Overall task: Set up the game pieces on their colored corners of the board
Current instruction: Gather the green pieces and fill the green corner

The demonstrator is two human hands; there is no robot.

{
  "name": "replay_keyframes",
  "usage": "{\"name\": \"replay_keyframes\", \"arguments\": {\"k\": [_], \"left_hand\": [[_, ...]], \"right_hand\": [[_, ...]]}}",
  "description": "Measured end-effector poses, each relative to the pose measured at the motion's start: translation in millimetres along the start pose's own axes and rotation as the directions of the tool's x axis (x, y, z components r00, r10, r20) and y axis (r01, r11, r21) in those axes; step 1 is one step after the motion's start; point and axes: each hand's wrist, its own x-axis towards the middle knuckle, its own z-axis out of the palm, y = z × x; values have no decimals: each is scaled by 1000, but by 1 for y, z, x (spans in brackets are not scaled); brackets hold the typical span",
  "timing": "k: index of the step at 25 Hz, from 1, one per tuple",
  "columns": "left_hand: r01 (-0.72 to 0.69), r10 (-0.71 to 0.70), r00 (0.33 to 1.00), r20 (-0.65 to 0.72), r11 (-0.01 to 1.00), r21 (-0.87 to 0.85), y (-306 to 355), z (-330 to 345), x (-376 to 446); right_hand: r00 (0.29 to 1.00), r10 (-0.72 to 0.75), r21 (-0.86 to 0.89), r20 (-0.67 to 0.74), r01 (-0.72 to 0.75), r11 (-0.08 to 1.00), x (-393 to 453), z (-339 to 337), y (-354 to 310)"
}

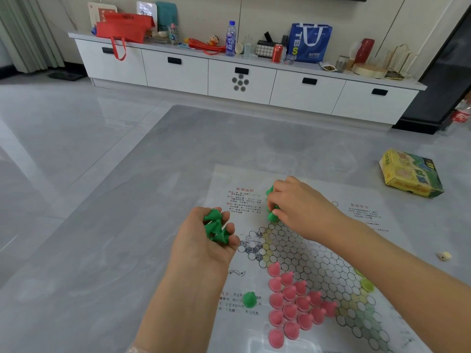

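While cupped: green pieces [216, 226] (several)

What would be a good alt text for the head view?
Both hands, left and right, hold green pieces over a paper game board on a grey table; pink pieces already fill its near corner.

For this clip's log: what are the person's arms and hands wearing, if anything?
Both forearms are bare as far as the frame shows: no sleeves, gloves, watch or rings visible on the left hand or right hand. A bit of clear plastic shows at the frame's bottom edge by the left forearm.
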Motion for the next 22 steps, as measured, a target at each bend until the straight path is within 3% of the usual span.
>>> {"name": "replay_keyframes", "arguments": {"k": [12,16,19,22], "left_hand": [[14,-15,999,32,1000,2,-1,-1,-3],[22,-22,998,59,1000,2,-1,1,-3],[17,-17,997,80,1000,-5,-1,1,-3],[12,-11,996,88,1000,-7,-2,1,-4]], "right_hand": [[1000,1,-11,6,-1,1000,-1,6,1],[996,-5,87,-90,12,996,-11,-11,-7],[985,-167,225,34,155,962,-33,-30,-31],[923,-358,266,141,313,912,-49,-26,-54]]}}
